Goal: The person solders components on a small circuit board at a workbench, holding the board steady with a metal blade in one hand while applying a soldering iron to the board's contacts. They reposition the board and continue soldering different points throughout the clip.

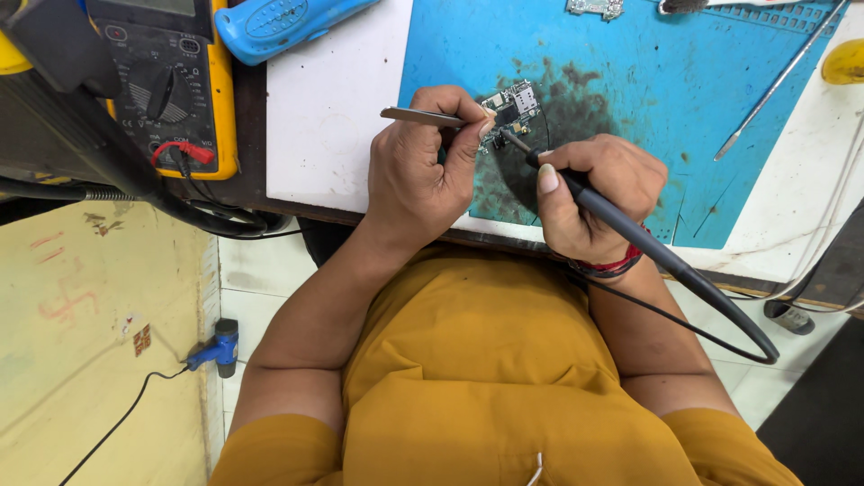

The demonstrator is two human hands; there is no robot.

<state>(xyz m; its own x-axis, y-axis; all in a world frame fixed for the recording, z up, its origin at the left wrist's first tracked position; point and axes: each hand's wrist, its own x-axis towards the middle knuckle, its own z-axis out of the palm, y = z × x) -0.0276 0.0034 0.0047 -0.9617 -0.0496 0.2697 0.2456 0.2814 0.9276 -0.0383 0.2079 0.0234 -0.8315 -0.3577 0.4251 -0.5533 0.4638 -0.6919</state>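
My left hand (pixel 421 171) grips metal tweezers (pixel 419 116), their tips hidden behind my fingers next to a small circuit board (pixel 513 104) on the stained blue mat (pixel 648 81). My right hand (pixel 589 193) holds a black soldering iron (pixel 621 225) like a pen, its tip touching the board's lower edge. The iron's cable (pixel 720 310) loops off below my right wrist.
A yellow multimeter (pixel 171 81) with probe leads stands at the left, a blue-handled tool (pixel 279 22) beside it. A thin metal tool (pixel 778 81) lies on the mat's right part. Another small board (pixel 594 7) sits at the top edge. A white surface (pixel 328 108) borders the mat.
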